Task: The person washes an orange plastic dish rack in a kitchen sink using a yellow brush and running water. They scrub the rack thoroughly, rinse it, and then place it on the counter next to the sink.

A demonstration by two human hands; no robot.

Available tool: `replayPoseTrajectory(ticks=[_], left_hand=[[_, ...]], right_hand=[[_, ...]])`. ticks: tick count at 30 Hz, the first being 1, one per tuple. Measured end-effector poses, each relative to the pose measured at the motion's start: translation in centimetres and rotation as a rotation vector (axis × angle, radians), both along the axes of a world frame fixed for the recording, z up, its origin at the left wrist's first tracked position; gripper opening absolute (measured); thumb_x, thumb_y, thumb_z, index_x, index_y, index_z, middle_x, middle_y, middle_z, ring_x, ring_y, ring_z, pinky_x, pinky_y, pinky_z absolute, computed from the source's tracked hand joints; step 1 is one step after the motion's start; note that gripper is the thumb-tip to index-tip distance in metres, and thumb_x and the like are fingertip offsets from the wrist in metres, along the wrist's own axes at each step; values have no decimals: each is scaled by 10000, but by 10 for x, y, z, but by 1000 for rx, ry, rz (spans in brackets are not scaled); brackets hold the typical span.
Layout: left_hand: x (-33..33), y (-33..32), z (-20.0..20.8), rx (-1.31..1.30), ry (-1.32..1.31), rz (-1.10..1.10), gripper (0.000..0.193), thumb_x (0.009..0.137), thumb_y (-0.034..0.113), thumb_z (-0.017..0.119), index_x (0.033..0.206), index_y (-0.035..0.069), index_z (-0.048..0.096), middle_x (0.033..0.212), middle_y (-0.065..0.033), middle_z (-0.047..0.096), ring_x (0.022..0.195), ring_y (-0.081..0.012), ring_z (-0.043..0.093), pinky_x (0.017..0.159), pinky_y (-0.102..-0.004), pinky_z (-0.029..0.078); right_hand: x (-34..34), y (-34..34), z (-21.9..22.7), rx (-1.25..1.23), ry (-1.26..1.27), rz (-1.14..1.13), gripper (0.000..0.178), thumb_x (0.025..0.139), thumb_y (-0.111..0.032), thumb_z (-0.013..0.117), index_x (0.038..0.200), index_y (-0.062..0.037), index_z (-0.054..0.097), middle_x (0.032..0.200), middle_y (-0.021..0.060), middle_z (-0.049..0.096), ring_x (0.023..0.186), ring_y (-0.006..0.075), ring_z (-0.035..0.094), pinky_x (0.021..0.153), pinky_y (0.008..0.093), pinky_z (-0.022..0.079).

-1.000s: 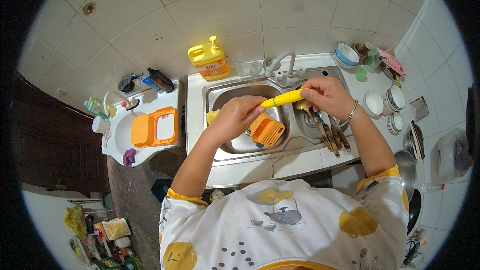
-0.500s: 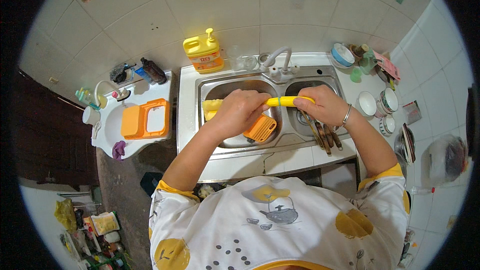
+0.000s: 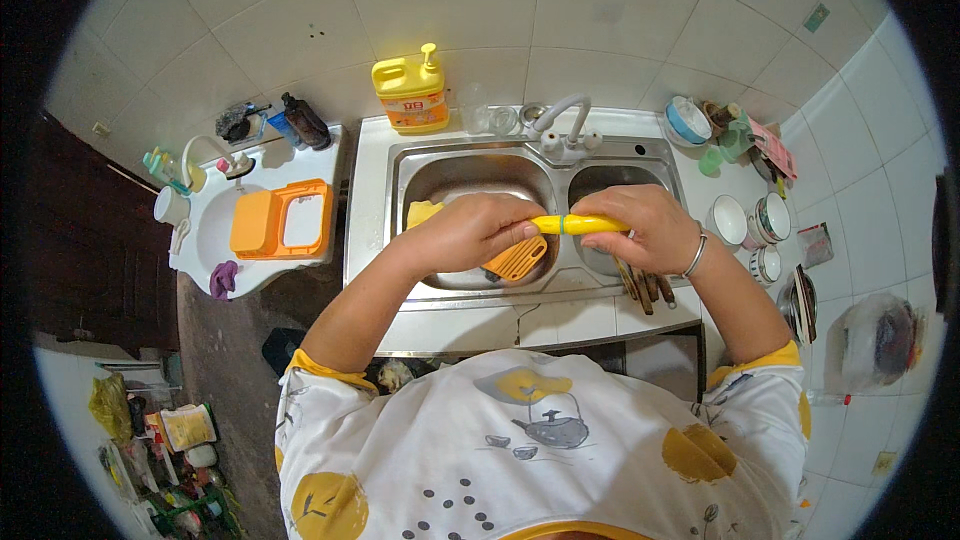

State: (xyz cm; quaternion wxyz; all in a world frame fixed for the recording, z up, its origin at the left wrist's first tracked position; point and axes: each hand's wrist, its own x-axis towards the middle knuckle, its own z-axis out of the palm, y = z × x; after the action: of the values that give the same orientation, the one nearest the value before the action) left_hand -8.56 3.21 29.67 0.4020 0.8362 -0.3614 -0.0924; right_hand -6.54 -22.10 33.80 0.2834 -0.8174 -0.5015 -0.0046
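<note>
Slim yellow cylinder (image 3: 582,224) with green band (image 3: 562,224), above stainless-steel double sink (image 3: 480,170). Left hand (image 3: 482,231) grips left end; right hand (image 3: 650,227), gripping too, has shifted inward toward the band: likely steadier control.

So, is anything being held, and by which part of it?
Yes: a yellow rod-shaped object with a green band. The left grip holds its left end, the right grip its right half.
</note>
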Motion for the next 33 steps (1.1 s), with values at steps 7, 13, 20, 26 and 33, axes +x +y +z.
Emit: replayPoseTrajectory(ticks=[7, 13, 20, 26, 33], left_hand=[[0, -10, -4, 49, -274, 31, 206, 863, 142, 560, 1018, 8, 580, 834, -163, 597, 776, -345, 578, 691, -406, 456], [3, -13, -14, -59, -297, 129, 185, 837, 130, 580, 986, 20, 588, 790, -147, 587, 735, -343, 569, 647, -417, 443], [4, -10, -9, -8, -293, 123, 221, 803, 142, 636, 994, 39, 590, 832, -138, 600, 763, -330, 581, 659, -410, 449], [-2, -10, -17, -44, -229, 178, 249, 784, 124, 661, 1004, 45, 575, 880, -137, 597, 781, -327, 585, 664, -396, 460], [1, -9, -14, -33, -182, 139, 232, 837, 142, 602, 1029, 19, 560, 867, -161, 590, 785, -350, 576, 671, -410, 457]], right_hand=[[4, -1, -4, -151, 145, -145, 160, 823, -166, 623, 930, -53, 585, 768, 97, 609, 651, 239, 607, 575, 326, 464], [5, 2, -5, 46, 373, -177, 225, 815, -198, 645, 951, -52, 540, 705, 38, 569, 643, 123, 557, 607, 273, 450], [8, -2, -7, -26, 397, -152, 260, 793, -189, 665, 974, -46, 544, 791, 58, 603, 701, 143, 567, 649, 258, 455], [6, 3, -14, -11, 278, -183, 238, 789, -161, 667, 983, -40, 599, 821, 69, 621, 709, 154, 579, 649, 266, 461], [3, 7, -16, 104, 262, -194, 281, 766, -144, 678, 997, -38, 558, 799, 88, 611, 698, 176, 592, 640, 277, 468]])
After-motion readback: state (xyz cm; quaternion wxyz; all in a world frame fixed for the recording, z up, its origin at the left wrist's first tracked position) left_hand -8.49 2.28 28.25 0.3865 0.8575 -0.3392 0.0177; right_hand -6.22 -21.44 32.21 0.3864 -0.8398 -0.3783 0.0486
